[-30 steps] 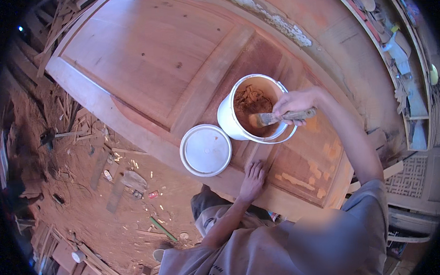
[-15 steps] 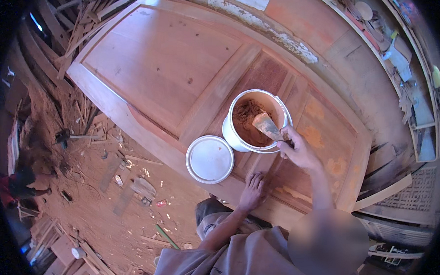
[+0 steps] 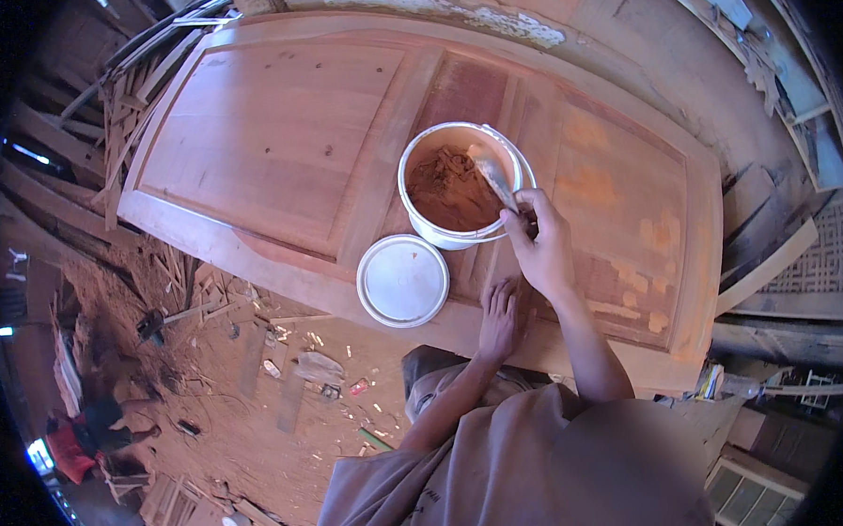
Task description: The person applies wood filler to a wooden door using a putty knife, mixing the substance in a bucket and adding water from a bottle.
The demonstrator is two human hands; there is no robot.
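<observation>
My right hand (image 3: 543, 242) grips the handle of a putty knife (image 3: 495, 179), whose smeared blade reaches into a white bucket (image 3: 428, 229) near the bucket's right inner wall. Reddish-brown paste (image 3: 449, 192), probably wood filler, lies lumpy inside the bucket. A round white lid (image 3: 403, 281) rests beside the bucket, toward me and to its left. With fingers stretched out, my left hand (image 3: 499, 323) lies on the near part of a large panelled wooden door (image 3: 289, 137), which bears the bucket and lid. Pale orange filler patches (image 3: 585, 192) mark the door's right panel.
Sawdust and wood scraps cover the floor (image 3: 249, 411) at the left, and timber offcuts (image 3: 138, 120) lean at the far left. Another person (image 3: 81, 442) is at the left edge. Shelving with odds and ends (image 3: 795, 87) stands at the right, by a woven panel (image 3: 821, 260).
The putty knife's blade has shifted toward the bucket's right wall, with my right hand still on its handle. My left hand stays on the door. The whole view has turned somewhat.
</observation>
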